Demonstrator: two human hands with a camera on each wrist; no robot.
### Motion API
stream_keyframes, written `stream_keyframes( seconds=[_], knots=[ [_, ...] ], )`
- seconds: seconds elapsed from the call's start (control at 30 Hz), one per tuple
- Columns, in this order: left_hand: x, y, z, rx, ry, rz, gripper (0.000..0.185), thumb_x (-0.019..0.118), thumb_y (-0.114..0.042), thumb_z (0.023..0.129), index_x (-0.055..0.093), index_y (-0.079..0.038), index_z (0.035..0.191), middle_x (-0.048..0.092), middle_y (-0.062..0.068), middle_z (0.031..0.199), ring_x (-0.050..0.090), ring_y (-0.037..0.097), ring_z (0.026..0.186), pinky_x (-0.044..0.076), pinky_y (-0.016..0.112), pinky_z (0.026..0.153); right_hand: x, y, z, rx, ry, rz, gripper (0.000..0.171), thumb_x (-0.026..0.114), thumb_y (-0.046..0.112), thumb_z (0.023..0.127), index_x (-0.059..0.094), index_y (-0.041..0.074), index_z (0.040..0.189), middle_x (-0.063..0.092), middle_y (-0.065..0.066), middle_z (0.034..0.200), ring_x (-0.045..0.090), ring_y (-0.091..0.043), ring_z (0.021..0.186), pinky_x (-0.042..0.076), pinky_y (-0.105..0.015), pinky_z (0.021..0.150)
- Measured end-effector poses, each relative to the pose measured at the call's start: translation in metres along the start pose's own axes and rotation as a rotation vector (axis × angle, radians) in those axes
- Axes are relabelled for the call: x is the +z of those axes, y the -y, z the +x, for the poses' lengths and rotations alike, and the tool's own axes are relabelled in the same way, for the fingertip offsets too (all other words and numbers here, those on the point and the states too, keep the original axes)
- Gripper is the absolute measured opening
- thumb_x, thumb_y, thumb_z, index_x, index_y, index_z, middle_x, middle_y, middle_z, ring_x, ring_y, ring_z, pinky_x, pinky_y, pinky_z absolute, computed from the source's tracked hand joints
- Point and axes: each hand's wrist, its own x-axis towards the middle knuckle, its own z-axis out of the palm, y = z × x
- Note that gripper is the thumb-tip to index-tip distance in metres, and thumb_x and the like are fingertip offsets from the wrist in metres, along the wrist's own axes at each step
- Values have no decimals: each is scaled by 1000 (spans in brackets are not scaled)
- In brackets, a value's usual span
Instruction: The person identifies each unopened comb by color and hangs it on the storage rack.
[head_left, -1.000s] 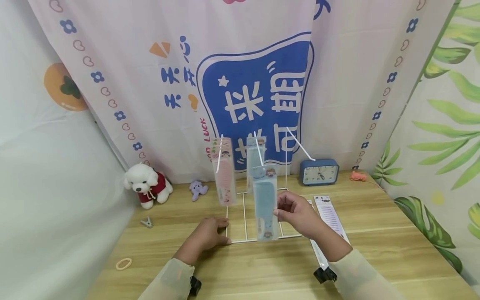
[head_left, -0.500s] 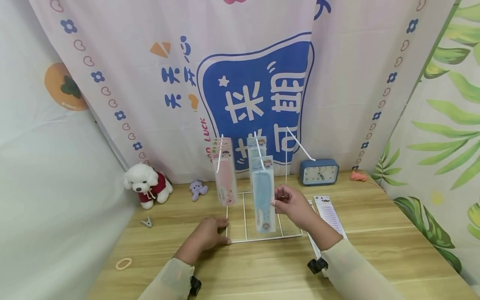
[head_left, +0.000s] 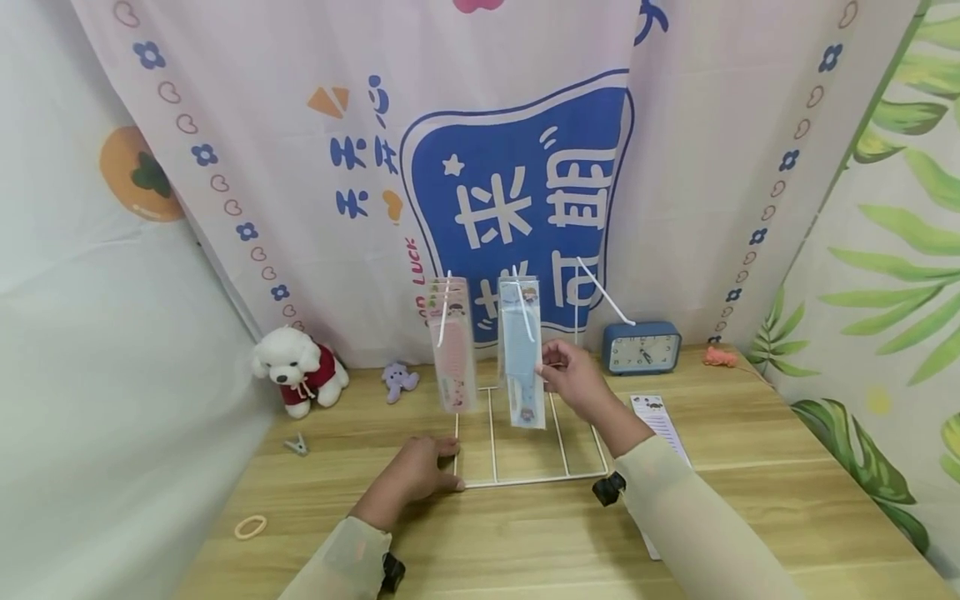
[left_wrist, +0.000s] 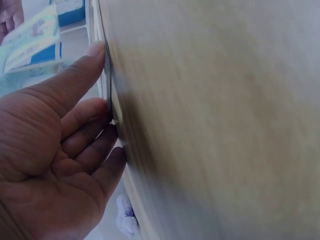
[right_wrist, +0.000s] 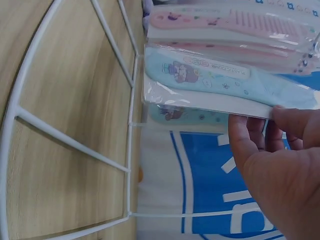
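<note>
Grips white rack [right_wrist: 72,142] with left hand [head_left: 415,469]; pinches blue comb packet [head_left: 522,354] with outstretched right hand [head_left: 579,382], handle [right_wrist: 200,76] down along near-vertical long axis

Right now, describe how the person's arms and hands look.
The left sleeve and right sleeve are pale cream, ending short of the hands. A blocky black device shows by each cuff. The left hand and right hand are bare, without gloves.

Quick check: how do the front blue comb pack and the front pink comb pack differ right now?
The blue pack is pinched by the right hand; the pink pack hangs untouched. The blue pack is on the middle prong, the pink pack on the left prong. Both hold combs in clear packaging.
</note>
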Motion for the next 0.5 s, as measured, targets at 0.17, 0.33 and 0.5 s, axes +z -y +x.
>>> stream_keyframes(
  seconds=[0.17, 0.33, 0.5],
  knots=[
    [0, 1, 1, -3, -1, 3, 67, 95, -29, 86, 71, -6, 144, 62, 7, 160, 49, 44, 153, 40, 60, 128, 0, -2, 10, -33, -15, -50, 16, 66, 8, 108, 65, 2, 123, 71, -17, 119, 72, -31, 113, 67, -44, 94],
    [0, 1, 1, -16, 1, -1, 67, 95, -29, 86, 71, -8, 145, 61, 5, 160, 48, 44, 154, 40, 60, 128, 2, -1, 20, -33, -28, -79, 14, 65, 8, 109, 65, 3, 121, 72, -17, 119, 71, -31, 114, 65, -50, 99],
    [1, 1, 2, -18, 12, 5, 67, 95, -31, 86, 71, -8, 145, 61, 6, 161, 48, 45, 154, 40, 61, 128, 3, -3, 28, -9, -29, -63, 12, 64, 6, 109, 65, 2, 121, 72, -17, 120, 69, -30, 113, 63, -52, 104]
  ],
)
